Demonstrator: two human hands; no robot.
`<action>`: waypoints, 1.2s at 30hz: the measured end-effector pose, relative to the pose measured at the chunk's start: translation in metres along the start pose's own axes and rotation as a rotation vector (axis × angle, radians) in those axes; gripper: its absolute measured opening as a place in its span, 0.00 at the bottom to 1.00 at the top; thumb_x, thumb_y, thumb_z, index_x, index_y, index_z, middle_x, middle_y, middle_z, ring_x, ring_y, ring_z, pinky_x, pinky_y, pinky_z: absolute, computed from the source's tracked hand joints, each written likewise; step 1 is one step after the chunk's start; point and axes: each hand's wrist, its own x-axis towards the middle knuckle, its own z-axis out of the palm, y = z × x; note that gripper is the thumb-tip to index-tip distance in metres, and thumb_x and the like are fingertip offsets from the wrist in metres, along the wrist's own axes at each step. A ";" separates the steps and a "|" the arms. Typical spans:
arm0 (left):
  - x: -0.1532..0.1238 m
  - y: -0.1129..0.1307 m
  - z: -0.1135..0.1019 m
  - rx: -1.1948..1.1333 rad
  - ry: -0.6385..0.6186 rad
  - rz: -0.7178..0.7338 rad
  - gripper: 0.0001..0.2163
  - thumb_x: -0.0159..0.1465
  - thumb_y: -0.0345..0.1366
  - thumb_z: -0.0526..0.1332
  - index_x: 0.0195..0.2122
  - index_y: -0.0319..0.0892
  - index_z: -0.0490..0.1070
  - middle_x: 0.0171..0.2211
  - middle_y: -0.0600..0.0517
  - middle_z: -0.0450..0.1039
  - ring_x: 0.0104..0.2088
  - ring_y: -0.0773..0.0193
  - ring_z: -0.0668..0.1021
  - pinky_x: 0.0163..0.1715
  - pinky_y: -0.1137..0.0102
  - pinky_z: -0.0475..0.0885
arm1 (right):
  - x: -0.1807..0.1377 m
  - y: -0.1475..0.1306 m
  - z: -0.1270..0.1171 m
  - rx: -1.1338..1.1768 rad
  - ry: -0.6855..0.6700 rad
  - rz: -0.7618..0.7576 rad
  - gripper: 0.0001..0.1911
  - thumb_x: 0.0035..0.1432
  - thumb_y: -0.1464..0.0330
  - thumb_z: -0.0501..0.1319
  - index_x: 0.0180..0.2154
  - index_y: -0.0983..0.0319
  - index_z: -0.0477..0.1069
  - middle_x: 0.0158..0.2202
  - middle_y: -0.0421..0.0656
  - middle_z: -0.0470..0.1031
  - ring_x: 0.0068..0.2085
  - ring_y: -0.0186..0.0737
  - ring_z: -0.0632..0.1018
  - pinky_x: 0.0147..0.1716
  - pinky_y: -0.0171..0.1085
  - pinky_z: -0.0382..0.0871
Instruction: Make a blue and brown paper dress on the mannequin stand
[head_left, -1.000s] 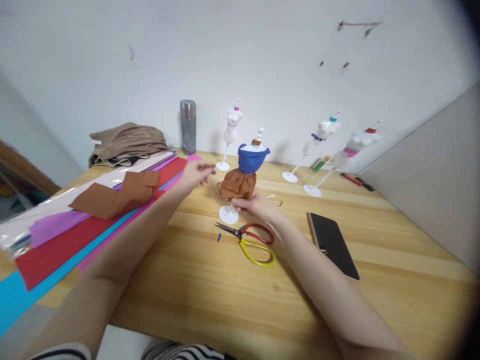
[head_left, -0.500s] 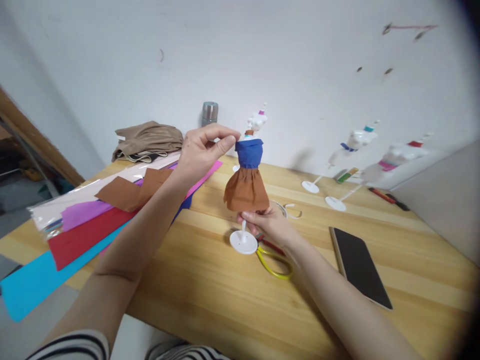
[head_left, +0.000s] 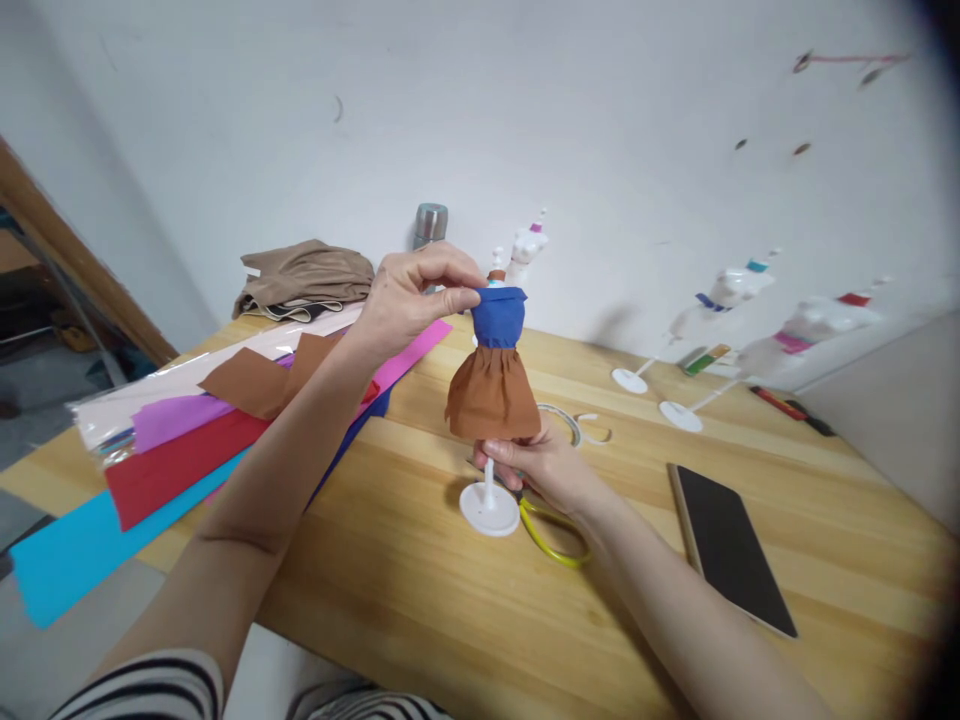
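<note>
A small white mannequin stand (head_left: 489,508) stands upright near the middle of the wooden table (head_left: 420,580). It wears a blue paper top (head_left: 498,318) and a brown paper skirt (head_left: 492,394). My left hand (head_left: 411,296) pinches the upper left edge of the blue top between thumb and fingers. My right hand (head_left: 541,468) grips the stand's thin pole just under the skirt. Scissors with yellow and red handles (head_left: 555,532) lie under my right hand, mostly hidden by it.
Coloured paper sheets (head_left: 172,440) and a folded brown sheet (head_left: 259,378) lie at the left. A black phone (head_left: 731,545) lies at the right. Three bare mannequins (head_left: 712,305), a grey bottle (head_left: 430,222) and beige cloth (head_left: 304,275) stand along the wall.
My left hand rose from the table to pinch the blue top. The dressed mannequin went from tilted to upright, its base now on the table, my right hand still on the pole.
</note>
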 end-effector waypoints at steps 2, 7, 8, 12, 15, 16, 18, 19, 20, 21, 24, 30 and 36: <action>-0.001 0.002 0.001 0.001 -0.003 -0.026 0.04 0.57 0.28 0.69 0.29 0.45 0.79 0.37 0.49 0.80 0.43 0.56 0.80 0.44 0.64 0.74 | 0.000 0.002 0.000 0.010 -0.004 -0.007 0.20 0.50 0.52 0.72 0.26 0.63 0.77 0.22 0.42 0.76 0.16 0.27 0.61 0.17 0.34 0.56; -0.003 0.002 0.001 -0.003 -0.006 0.003 0.03 0.59 0.29 0.67 0.29 0.43 0.79 0.36 0.49 0.79 0.41 0.60 0.80 0.44 0.64 0.75 | 0.000 0.005 -0.001 0.022 -0.018 0.004 0.19 0.49 0.53 0.73 0.27 0.63 0.77 0.23 0.43 0.76 0.17 0.27 0.62 0.17 0.34 0.58; -0.003 0.001 0.001 0.001 0.007 -0.005 0.03 0.59 0.29 0.68 0.29 0.43 0.79 0.36 0.49 0.80 0.41 0.60 0.80 0.44 0.64 0.75 | 0.000 0.005 -0.001 0.024 -0.021 0.006 0.19 0.49 0.53 0.73 0.27 0.63 0.77 0.23 0.43 0.76 0.17 0.27 0.62 0.17 0.34 0.58; -0.001 -0.002 -0.001 0.024 -0.025 -0.002 0.03 0.61 0.32 0.66 0.30 0.43 0.79 0.37 0.48 0.81 0.42 0.58 0.81 0.42 0.65 0.77 | 0.000 0.004 0.000 0.026 -0.008 0.009 0.19 0.49 0.53 0.73 0.27 0.62 0.77 0.23 0.42 0.76 0.17 0.27 0.62 0.17 0.34 0.58; 0.000 -0.003 -0.003 0.007 -0.084 0.065 0.03 0.61 0.34 0.67 0.33 0.42 0.80 0.40 0.47 0.81 0.42 0.58 0.81 0.44 0.64 0.78 | 0.000 0.001 0.000 0.006 0.014 0.009 0.20 0.49 0.52 0.73 0.27 0.63 0.77 0.21 0.41 0.74 0.17 0.28 0.62 0.17 0.34 0.56; 0.000 -0.003 -0.003 -0.011 -0.098 0.090 0.03 0.60 0.34 0.68 0.34 0.42 0.80 0.40 0.47 0.81 0.43 0.58 0.81 0.46 0.63 0.78 | 0.000 0.000 0.000 -0.002 0.019 0.009 0.20 0.49 0.52 0.73 0.27 0.63 0.77 0.19 0.40 0.72 0.17 0.28 0.62 0.17 0.34 0.56; 0.000 -0.004 -0.003 -0.035 -0.109 0.110 0.03 0.59 0.32 0.69 0.34 0.41 0.80 0.41 0.46 0.81 0.44 0.57 0.81 0.48 0.61 0.77 | 0.000 -0.002 0.000 -0.020 0.024 0.008 0.20 0.49 0.52 0.72 0.27 0.63 0.77 0.15 0.37 0.67 0.17 0.29 0.62 0.18 0.34 0.56; 0.000 -0.004 -0.003 -0.028 -0.101 0.096 0.03 0.58 0.32 0.70 0.34 0.41 0.80 0.41 0.46 0.81 0.45 0.57 0.81 0.49 0.60 0.77 | 0.000 -0.002 0.000 -0.028 0.023 0.007 0.20 0.49 0.52 0.72 0.27 0.63 0.77 0.14 0.37 0.66 0.17 0.30 0.63 0.18 0.34 0.57; -0.001 -0.004 -0.003 -0.011 -0.086 0.073 0.03 0.58 0.33 0.71 0.33 0.41 0.80 0.41 0.46 0.81 0.46 0.55 0.81 0.50 0.59 0.77 | 0.000 -0.002 0.000 -0.036 0.022 0.006 0.20 0.49 0.52 0.72 0.27 0.63 0.77 0.14 0.37 0.65 0.17 0.30 0.63 0.18 0.34 0.56; -0.001 -0.005 -0.003 0.009 -0.067 0.052 0.04 0.58 0.35 0.71 0.32 0.41 0.80 0.40 0.45 0.81 0.46 0.54 0.81 0.49 0.59 0.77 | 0.000 -0.002 -0.001 -0.045 0.023 0.007 0.20 0.49 0.52 0.72 0.27 0.63 0.77 0.14 0.37 0.66 0.17 0.30 0.63 0.18 0.34 0.56; -0.002 -0.008 -0.004 -0.027 -0.070 0.081 0.09 0.60 0.43 0.70 0.32 0.42 0.80 0.38 0.45 0.81 0.46 0.53 0.81 0.48 0.57 0.77 | 0.001 -0.002 -0.002 -0.063 0.038 0.009 0.19 0.47 0.53 0.73 0.26 0.63 0.77 0.16 0.40 0.70 0.17 0.30 0.64 0.18 0.35 0.56; -0.002 -0.011 -0.007 -0.109 -0.124 0.077 0.13 0.62 0.46 0.68 0.35 0.41 0.81 0.41 0.45 0.81 0.45 0.57 0.81 0.48 0.61 0.77 | 0.002 -0.004 -0.003 -0.073 0.078 0.007 0.18 0.46 0.53 0.73 0.25 0.61 0.76 0.21 0.43 0.75 0.17 0.30 0.64 0.18 0.35 0.57; -0.002 -0.006 -0.003 -0.098 -0.076 0.076 0.10 0.59 0.41 0.72 0.29 0.40 0.77 0.40 0.45 0.81 0.46 0.53 0.82 0.51 0.57 0.77 | 0.004 -0.005 -0.005 -0.188 0.105 -0.044 0.16 0.47 0.57 0.72 0.22 0.61 0.74 0.15 0.39 0.69 0.18 0.32 0.66 0.19 0.35 0.60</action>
